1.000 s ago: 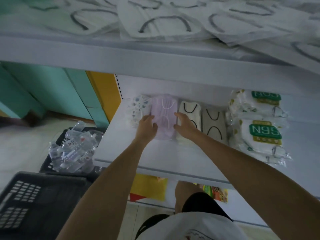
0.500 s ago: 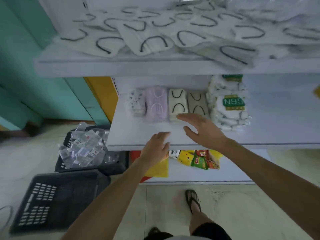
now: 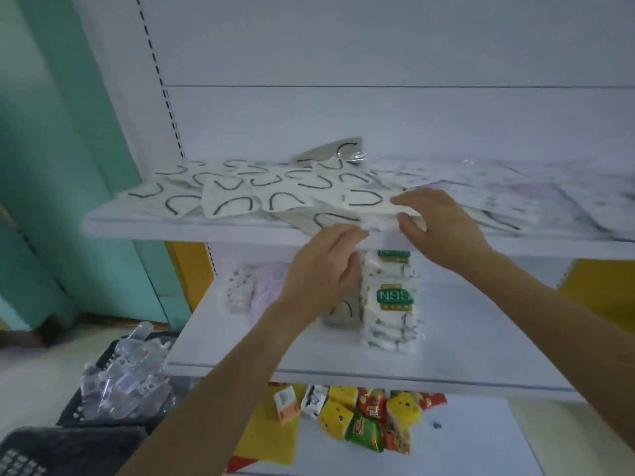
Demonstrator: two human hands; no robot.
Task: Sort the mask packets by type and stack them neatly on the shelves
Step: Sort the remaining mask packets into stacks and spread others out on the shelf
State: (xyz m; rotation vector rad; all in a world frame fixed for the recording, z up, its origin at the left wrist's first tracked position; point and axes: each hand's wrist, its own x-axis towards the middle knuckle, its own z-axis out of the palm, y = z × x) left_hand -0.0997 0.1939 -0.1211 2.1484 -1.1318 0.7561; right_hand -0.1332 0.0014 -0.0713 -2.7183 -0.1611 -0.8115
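A black crate at lower left holds clear bottles. Above it, loose mask packets with black ear loops lie scattered and overlapping on the upper shelf. On the middle shelf stand a patterned stack and, touching it, a pink stack. The left hand is raised to the upper shelf's front edge, fingers curled; whether it holds anything I cannot tell. The N95 stack stands just right of it. The right hand pinches a white packet at the upper shelf's front, fingers on top, thumb beneath. Snack packs lie on the bottom shelf.
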